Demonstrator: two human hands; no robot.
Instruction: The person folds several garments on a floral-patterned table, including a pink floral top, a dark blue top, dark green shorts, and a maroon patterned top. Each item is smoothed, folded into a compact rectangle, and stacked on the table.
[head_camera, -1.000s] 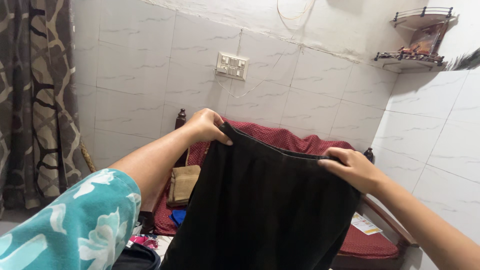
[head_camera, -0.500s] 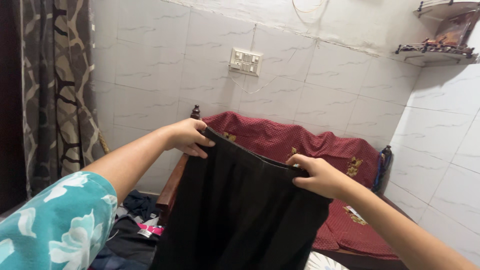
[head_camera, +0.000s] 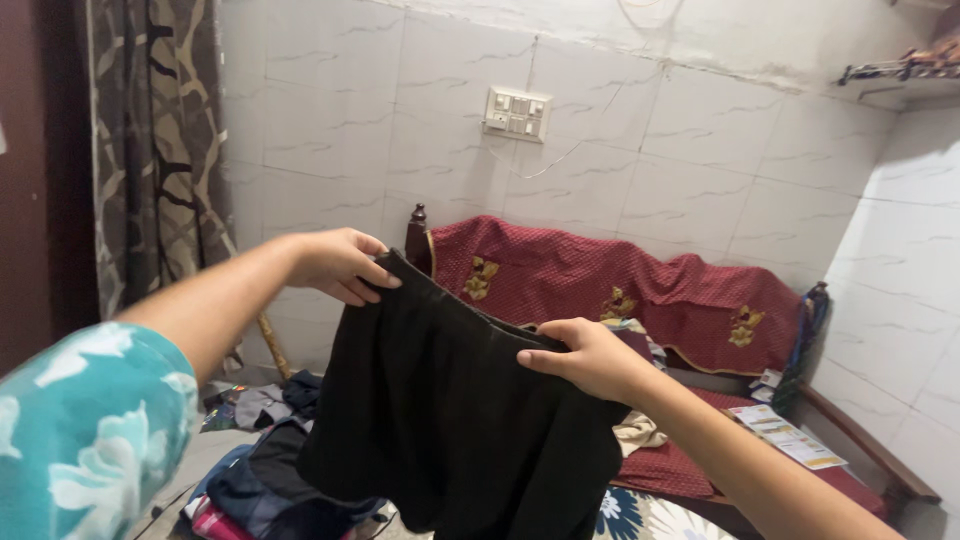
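Holding up a black garment (head_camera: 460, 420) by its top edge, the person is standing with both arms stretched out in front. Left hand (head_camera: 335, 265) is pinching the far-left corner of the waistband, fingers curled over the cloth. Right hand (head_camera: 590, 355) is gripping the same edge further right and a little lower, thumb on the near side, fingers wrapped behind. Both hands are closed on the cloth; neither is free.

Progress, as a judgement: the garment is lifted and spread, hanging flat between the hands, but no fold is showing in it yet. Its lower part is dangling loose, with the hem bunching slightly at the bottom left. So the picking-up and opening-out look done; any folding or putting away looks not begun.

Position: the garment is hanging directly below and between the two hands, near the person, well in front of the red-covered bench (head_camera: 620, 285) that is standing against the tiled wall (head_camera: 700, 130). A pile of clothes (head_camera: 250, 470) is lying on the floor at lower left, beneath the left forearm and partly hidden by the hanging cloth. A patterned curtain (head_camera: 160, 150) is hanging at far left. Some papers (head_camera: 785, 435) are lying on the bench seat at right, well apart from the hands.
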